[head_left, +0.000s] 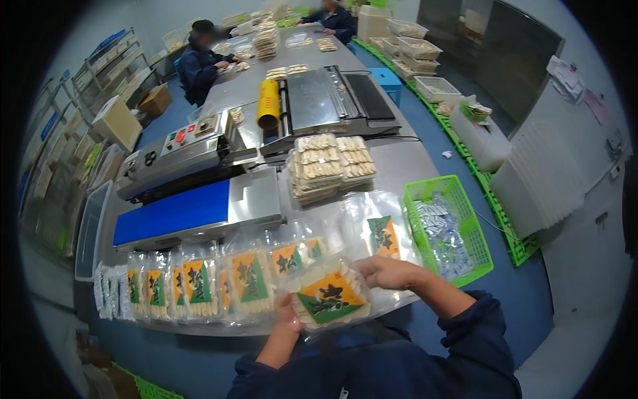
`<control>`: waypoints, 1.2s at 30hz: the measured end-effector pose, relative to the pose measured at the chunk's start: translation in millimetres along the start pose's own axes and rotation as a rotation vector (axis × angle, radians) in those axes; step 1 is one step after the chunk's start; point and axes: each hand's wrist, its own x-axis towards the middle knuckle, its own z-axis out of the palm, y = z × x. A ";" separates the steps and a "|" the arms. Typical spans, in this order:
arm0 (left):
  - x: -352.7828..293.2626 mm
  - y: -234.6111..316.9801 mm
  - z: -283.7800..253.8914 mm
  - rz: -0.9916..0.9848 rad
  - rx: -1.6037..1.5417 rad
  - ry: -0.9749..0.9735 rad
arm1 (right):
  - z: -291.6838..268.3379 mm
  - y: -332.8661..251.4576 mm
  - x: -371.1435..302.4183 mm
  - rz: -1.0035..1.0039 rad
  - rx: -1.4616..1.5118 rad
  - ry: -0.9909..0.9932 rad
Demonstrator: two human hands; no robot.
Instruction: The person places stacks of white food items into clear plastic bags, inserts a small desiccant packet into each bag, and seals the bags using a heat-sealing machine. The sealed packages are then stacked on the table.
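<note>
In front of my body I hold a clear plastic bag (330, 296) packed with pale stick-shaped food, with an orange and green label. My left hand (289, 315) is closed on its left edge. My right hand (387, 272) has its fingers curled at the bag's upper right edge; the fingertips are partly hidden. Beyond the right hand lies a stack of flat, unfilled clear bags (382, 229) with the same label. To the left, several filled bags (249, 282) stand in a row along the table's near edge. Silver packets (111, 291) lie at the row's left end.
A green basket (480, 249) of small packets sits at right. Stacked food trays (325, 166) stand mid-table. Behind the row is a blue-belted sealing machine (176, 216), then a wrapping machine (316, 103) with a yellow roll (268, 104). Two people work at the far end.
</note>
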 end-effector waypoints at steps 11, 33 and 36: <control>-15.5 -2.5 -28.2 0.065 0.043 0.178 | -195.5 221.4 -91.1 0.809 -0.483 1.346; -57.7 38.9 -16.4 0.307 0.104 0.370 | -84.7 31.6 -68.7 -0.142 0.295 1.029; -69.9 46.5 -23.9 0.243 0.033 0.279 | -9.6 -36.1 -12.2 -0.063 0.080 0.608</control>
